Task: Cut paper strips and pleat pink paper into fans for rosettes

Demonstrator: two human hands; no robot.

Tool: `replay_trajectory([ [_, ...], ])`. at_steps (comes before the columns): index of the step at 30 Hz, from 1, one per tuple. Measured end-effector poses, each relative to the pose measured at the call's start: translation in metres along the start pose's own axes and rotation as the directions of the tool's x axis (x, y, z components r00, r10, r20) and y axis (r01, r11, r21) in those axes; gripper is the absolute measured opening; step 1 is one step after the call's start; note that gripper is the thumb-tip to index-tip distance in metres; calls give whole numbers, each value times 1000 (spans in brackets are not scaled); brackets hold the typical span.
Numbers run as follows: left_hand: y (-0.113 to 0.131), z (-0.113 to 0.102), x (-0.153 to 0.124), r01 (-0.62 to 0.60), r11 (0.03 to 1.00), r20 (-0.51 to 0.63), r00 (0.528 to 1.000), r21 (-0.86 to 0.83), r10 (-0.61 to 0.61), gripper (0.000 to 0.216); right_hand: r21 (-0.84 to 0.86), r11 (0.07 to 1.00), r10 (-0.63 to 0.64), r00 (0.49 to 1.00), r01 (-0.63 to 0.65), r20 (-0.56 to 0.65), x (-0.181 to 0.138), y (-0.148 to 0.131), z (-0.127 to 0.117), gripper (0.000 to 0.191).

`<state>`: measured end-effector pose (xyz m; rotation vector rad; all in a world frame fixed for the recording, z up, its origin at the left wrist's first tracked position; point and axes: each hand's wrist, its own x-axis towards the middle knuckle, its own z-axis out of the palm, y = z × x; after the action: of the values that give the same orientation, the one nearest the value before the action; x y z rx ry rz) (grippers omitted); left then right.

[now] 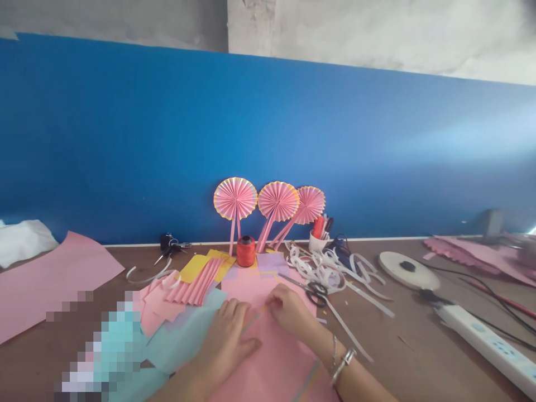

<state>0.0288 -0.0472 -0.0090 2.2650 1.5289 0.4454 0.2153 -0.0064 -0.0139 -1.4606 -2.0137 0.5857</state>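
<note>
A large sheet of pink paper (276, 357) lies on the table in front of me. My left hand (228, 335) rests on its left side, fingers stretched and thumb spread. On the sheet, a narrow blue and yellow strip (252, 321) runs between my hands. The fingertips of my right hand (288, 310) are pinched together at the strip's far end. A similar coloured band (309, 382) crosses the sheet nearer me, by my right forearm. Just beyond my right hand lie black-handled scissors (317, 292). Light blue paper (176, 346) sticks out at the left of my left hand.
Three pleated pink paper fans (235, 199) lean on the blue partition (167, 139). Before them stands a red thread spool (245, 252). White strips (322, 268) lie tangled near a pen cup (318, 242). A power strip (489, 338) is at right, pleated pink paper (196, 286) at left.
</note>
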Motion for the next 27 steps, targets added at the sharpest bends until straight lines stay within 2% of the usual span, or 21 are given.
replay_trajectory([
  [4, 5, 0, -5, -85, 996, -6, 996, 23, 85, 23, 5, 998, 64, 988, -64, -141, 1, -5, -3, 28],
  [6, 8, 0, -6, -109, 992, 21, 994, 63, 108, 15, -18, 999, 46, 983, -50, -175, 0, -8, -4, 27],
  [9, 9, 7, -7, -175, 971, 47, 984, 165, 170, 14, 4, 1000, -7, 995, 7, -97, -1, -10, 1, 26],
  [13, 0, 28, -7, -234, 917, -4, 969, 324, 249, 20, 21, 1000, -13, 1000, 12, 7, -4, -10, 16, 25],
  [18, -9, 43, -7, -232, 886, -24, 964, 401, 264, 21, -16, 1000, 25, 999, -25, 22, -4, -9, 23, 24],
  [23, -9, 44, -8, -238, 874, -13, 963, 423, 269, 20, 12, 999, 51, 998, -51, 32, -4, -11, 21, 23],
  [27, -7, 43, -8, -241, 874, -7, 963, 422, 269, 19, 28, 996, 88, 996, -88, -8, -5, -12, 23, 18],
])
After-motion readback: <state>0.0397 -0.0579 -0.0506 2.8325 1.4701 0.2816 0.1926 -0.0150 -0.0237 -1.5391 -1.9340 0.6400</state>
